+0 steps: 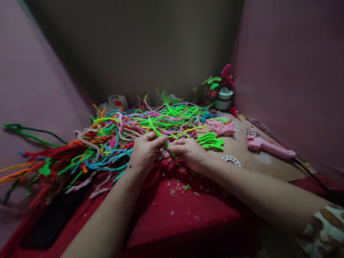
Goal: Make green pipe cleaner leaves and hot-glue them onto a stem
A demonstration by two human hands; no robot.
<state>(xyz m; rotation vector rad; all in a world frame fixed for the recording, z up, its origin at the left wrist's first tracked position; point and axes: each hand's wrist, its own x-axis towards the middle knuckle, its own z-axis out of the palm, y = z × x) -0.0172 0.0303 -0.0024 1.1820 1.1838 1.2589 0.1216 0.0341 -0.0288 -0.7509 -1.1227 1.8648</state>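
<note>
A bright green pipe cleaner (155, 126) runs up and to the left from between my two hands. My left hand (147, 147) pinches it between thumb and forefinger. Close beside it, my right hand (186, 152) has its fingertips closed on the lower end of the same pipe cleaner. Both hands are raised over the near edge of a big tangled pile of coloured pipe cleaners (134, 123). Just past my right hand lies a bunch of bent green pipe-cleaner loops (210, 141), with pink loops (220, 127) behind it.
A pink glue gun (271, 147) rests on a brown board (258, 168) at right, near a white ring with holes (231, 160). A white jar (224, 99) and pipe-cleaner flowers (226, 73) stand behind. A dark phone-like slab (51, 222) lies front left on red cloth (166, 225) strewn with scraps.
</note>
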